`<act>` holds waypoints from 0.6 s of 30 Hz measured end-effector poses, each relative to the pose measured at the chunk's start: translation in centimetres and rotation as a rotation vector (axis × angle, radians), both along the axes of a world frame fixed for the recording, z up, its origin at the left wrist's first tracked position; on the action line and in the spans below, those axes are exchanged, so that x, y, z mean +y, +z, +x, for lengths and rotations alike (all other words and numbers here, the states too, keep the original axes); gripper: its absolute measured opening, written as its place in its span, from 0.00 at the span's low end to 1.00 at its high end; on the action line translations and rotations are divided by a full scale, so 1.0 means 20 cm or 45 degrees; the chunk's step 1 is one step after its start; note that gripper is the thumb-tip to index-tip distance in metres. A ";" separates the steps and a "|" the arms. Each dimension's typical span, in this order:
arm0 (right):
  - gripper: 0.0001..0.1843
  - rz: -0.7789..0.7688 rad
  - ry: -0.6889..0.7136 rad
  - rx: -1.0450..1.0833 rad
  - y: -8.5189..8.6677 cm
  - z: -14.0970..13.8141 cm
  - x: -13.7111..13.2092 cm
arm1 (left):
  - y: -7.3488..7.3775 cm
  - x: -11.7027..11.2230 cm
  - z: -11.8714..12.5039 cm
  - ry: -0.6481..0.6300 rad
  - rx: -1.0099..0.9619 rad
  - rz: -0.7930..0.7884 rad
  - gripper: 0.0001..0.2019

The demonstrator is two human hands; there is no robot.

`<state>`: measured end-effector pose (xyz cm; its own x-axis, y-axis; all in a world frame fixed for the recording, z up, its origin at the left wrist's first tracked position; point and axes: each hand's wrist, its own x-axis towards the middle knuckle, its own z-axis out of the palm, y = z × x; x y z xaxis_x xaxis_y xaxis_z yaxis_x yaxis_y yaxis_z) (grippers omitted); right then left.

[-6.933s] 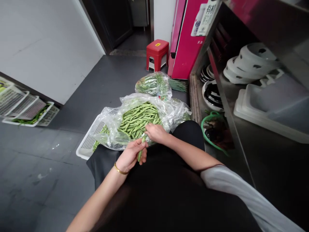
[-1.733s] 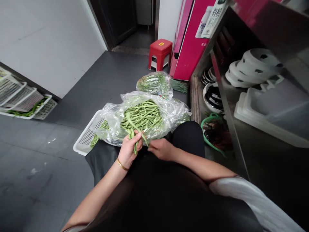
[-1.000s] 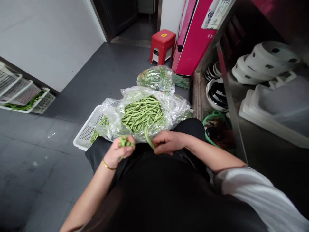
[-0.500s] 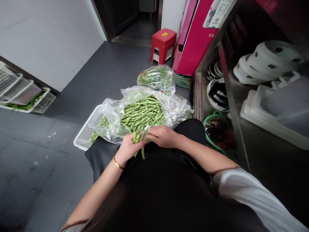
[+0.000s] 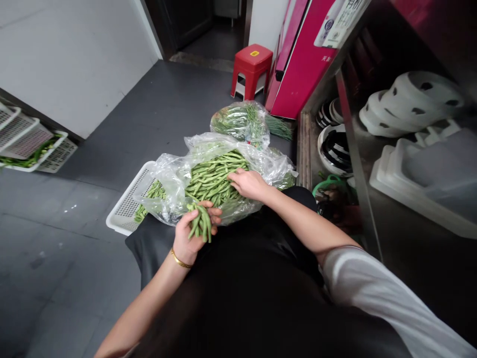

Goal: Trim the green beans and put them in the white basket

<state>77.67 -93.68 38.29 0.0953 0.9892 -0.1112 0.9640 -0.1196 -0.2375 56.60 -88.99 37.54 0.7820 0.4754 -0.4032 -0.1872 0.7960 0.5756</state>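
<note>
My left hand point(image 5: 190, 233), with a gold bangle on its wrist, is closed around a small bunch of green beans point(image 5: 201, 221) just above my dark apron. My right hand point(image 5: 248, 183) reaches into the pile of green beans point(image 5: 214, 176) in an open clear plastic bag point(image 5: 175, 181), fingers resting on the beans; whether it grips one I cannot tell. The bag lies over a white perforated tray point(image 5: 124, 216) on the floor, with a few beans in the tray under the plastic.
A second bag of greens point(image 5: 238, 122) lies behind, then a red stool point(image 5: 250, 69) and a pink cabinet point(image 5: 300, 64). A steel shelf on the right holds white lids point(image 5: 406, 102) and trays point(image 5: 425, 171). White baskets point(image 5: 33, 149) sit at far left.
My right hand has left the bunch and moved forward into the bag's bean pile. My left hand has turned palm up, keeping the bunch of beans.
</note>
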 end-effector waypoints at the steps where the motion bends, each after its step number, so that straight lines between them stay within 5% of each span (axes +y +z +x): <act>1: 0.16 -0.006 0.043 -0.083 -0.03 -0.02 0.05 | -0.01 -0.01 0.00 -0.023 0.007 -0.012 0.14; 5: 0.16 -0.034 0.287 -0.167 -0.12 -0.16 0.22 | -0.01 -0.04 0.00 -0.123 -0.002 -0.024 0.11; 8: 0.14 0.078 0.214 -0.057 -0.08 -0.21 0.23 | -0.01 -0.05 -0.01 -0.132 0.090 -0.010 0.08; 13: 0.11 0.637 0.011 0.630 0.07 -0.24 -0.09 | -0.03 -0.05 0.04 -0.016 0.172 0.048 0.09; 18: 0.06 0.640 -0.147 1.164 -0.05 -0.31 -0.44 | -0.02 -0.08 0.13 -0.027 0.048 0.022 0.15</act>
<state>71.42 -102.57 37.39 0.2793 0.9316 0.2328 0.3816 0.1148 -0.9172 59.26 -90.60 37.15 0.7762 0.4661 -0.4245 -0.1483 0.7895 0.5956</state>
